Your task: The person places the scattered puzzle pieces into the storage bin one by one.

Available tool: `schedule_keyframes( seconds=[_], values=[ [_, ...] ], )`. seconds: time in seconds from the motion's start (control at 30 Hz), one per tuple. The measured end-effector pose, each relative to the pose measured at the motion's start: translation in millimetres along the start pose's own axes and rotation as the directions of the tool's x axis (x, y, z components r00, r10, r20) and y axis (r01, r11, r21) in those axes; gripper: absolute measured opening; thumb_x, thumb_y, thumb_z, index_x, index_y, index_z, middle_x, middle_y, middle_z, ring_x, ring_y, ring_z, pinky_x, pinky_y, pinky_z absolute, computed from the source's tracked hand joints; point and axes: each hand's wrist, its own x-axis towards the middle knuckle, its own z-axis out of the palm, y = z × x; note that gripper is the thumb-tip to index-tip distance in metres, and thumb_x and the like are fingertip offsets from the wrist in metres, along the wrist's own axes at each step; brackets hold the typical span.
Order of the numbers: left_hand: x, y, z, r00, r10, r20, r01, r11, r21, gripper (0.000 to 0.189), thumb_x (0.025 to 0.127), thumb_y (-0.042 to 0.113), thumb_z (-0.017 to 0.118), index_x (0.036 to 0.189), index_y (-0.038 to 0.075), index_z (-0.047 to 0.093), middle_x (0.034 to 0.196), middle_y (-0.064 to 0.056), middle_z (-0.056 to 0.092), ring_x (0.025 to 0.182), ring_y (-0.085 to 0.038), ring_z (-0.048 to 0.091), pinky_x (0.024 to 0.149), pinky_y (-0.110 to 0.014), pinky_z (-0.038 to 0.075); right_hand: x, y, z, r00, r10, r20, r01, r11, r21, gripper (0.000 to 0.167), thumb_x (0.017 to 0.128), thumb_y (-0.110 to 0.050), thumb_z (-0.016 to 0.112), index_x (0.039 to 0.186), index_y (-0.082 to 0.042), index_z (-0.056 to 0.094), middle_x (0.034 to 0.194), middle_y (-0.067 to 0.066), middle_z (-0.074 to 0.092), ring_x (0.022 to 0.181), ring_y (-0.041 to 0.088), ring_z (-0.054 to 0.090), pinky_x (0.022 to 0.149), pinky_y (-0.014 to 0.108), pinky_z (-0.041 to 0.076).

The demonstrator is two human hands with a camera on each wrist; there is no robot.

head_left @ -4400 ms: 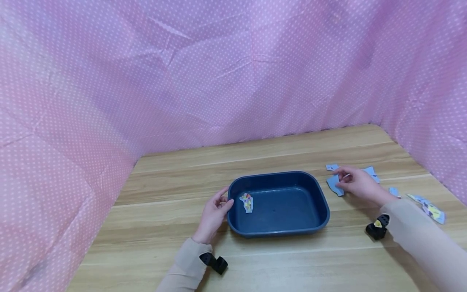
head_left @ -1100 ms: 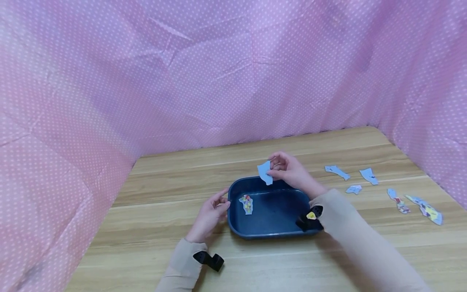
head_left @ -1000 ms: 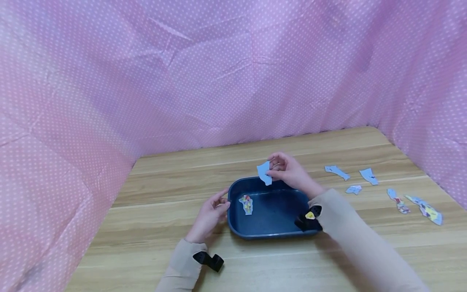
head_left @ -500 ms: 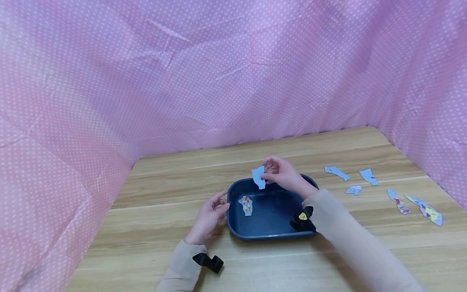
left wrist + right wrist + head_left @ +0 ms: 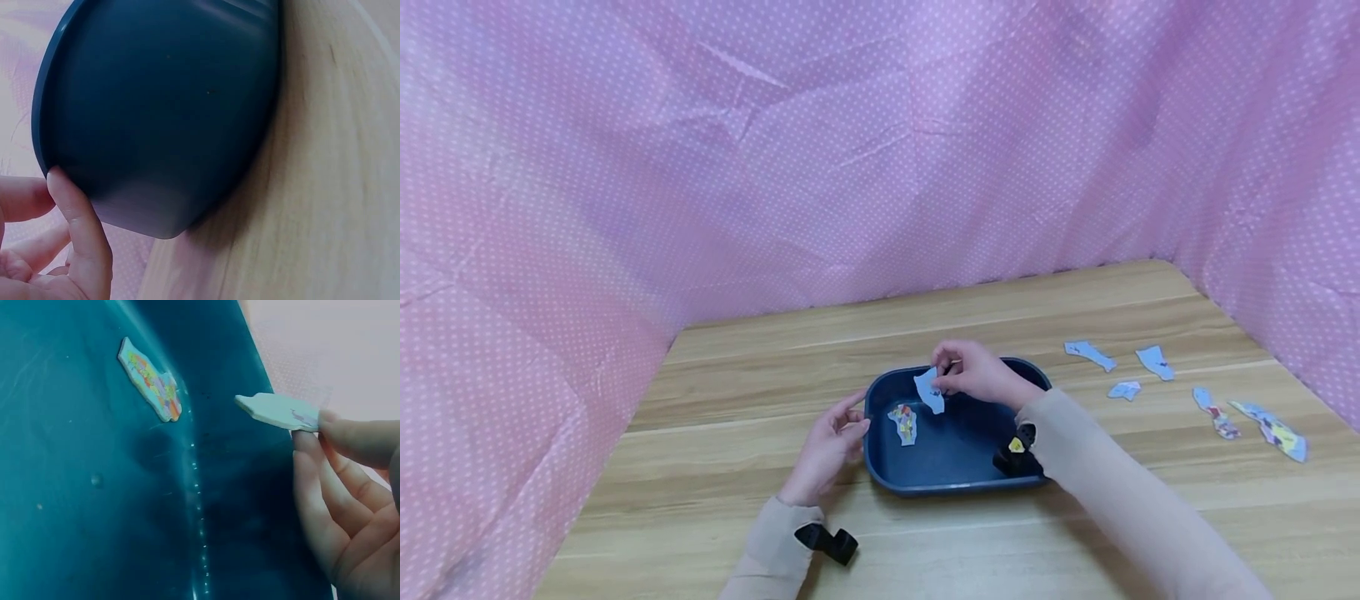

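From where I stand, a person's right hand, just right of the middle of the frame, pinches a flat, pale-blue, irregularly cut puzzle piece with a small dark mark, thumb above and fingers beneath. The piece is held tilted over the upper part of a dark-blue rectangular tray with rounded corners, clear of its floor. The left hand grips the tray's left end, its thumb at the rim and its fingers against the outside.

In the tray's left part lies a light-blue piece with a multicoloured print, apart from the held one. The tray rests on a light wood-grain surface.

Toward the right side of the frame, more cut pieces lie spread out: a long pale-blue one, a wider one with a dark mark, a small one, a narrow one with a red print and a long yellow-patterned one. Pink, white-dotted cloth hangs behind everything.
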Motion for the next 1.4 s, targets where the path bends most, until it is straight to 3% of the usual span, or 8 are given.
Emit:
schedule_keyframes(
  seconds=[0.3,0.5,1.0,1.4],
  values=[
    [-0.6,0.3,2.0,1.000,0.013,-0.010,-0.013,1.000,0.001,0.045,0.094,0.003,0.053,0.138,0.011,0.048,0.099,-0.007,0.051,0.069,-0.012,0.049,0.059,-0.024,0.042,0.5,2,10,0.996,0.046,0.075,-0.038,0.994,-0.106,0.015,0.086,-0.004,0.067,0.097,-0.007,0.058,0.086,0.006,0.060,0.071,0.014,0.060,0.067,0.029,0.052],
    [-0.9,-0.2,2.1,0.999,0.026,-0.019,-0.026,1.000,-0.013,0.046,0.093,0.002,0.053,0.138,0.008,0.047,0.098,-0.006,0.051,0.067,-0.010,0.049,0.057,-0.022,0.041,1.2,0,11,0.996,0.052,0.074,-0.043,0.992,-0.118,0.015,0.085,-0.003,0.067,0.097,-0.007,0.058,0.085,0.005,0.060,0.069,0.014,0.060,0.066,0.029,0.052],
    [-0.4,-0.6,3.1,0.999,0.044,-0.030,-0.044,0.999,-0.012,0.045,0.092,0.001,0.055,0.136,0.005,0.049,0.097,-0.005,0.052,0.073,-0.010,0.051,0.059,-0.023,0.044,0.3,-1,11,0.993,-0.005,0.118,0.029,0.979,-0.201,0.016,0.080,0.001,0.071,0.089,-0.005,0.058,0.079,0.004,0.062,0.069,0.011,0.059,0.063,0.026,0.051],
    [-1.1,0.4,3.1,0.999,0.033,-0.030,-0.033,0.999,-0.011,0.045,0.093,0.003,0.054,0.138,0.006,0.047,0.098,-0.005,0.051,0.075,-0.011,0.051,0.061,-0.024,0.045,-0.4,-1,14,0.993,0.060,0.100,-0.037,0.974,-0.222,0.016,0.080,0.000,0.071,0.091,-0.003,0.060,0.076,0.003,0.062,0.066,0.011,0.059,0.063,0.027,0.051]
  ],
)
